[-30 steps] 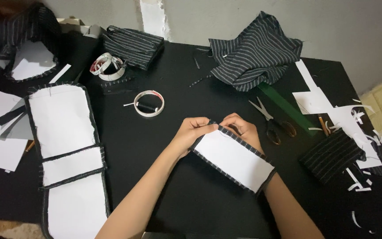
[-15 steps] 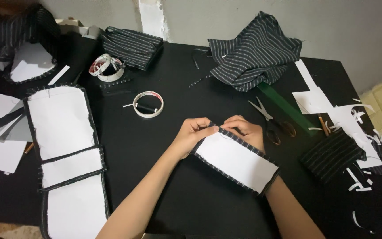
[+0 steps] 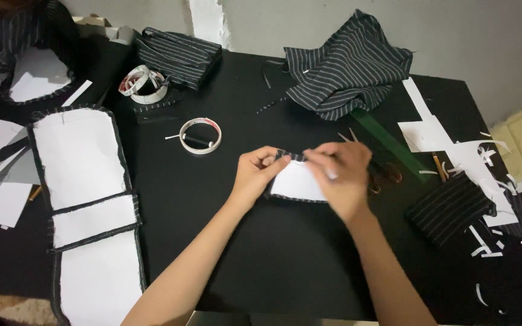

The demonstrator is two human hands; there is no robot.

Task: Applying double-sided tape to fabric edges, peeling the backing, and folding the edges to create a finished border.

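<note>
We see the white fabric piece [image 3: 295,183] with its dark striped edge lying mid-table, its top edge pinched by both hands. The left hand [image 3: 256,174] has its fingertips closed on the top-left corner; the right hand [image 3: 342,175] curls over the piece, gripping it and hiding its right half. The black table [image 3: 261,253] stands against a pale wall [image 3: 454,36]. A second ago the piece lay open at an angle; the right hand has since moved across it.

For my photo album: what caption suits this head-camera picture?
Two hands, left hand and right hand, pinch a white fabric panel over a black table.
</note>
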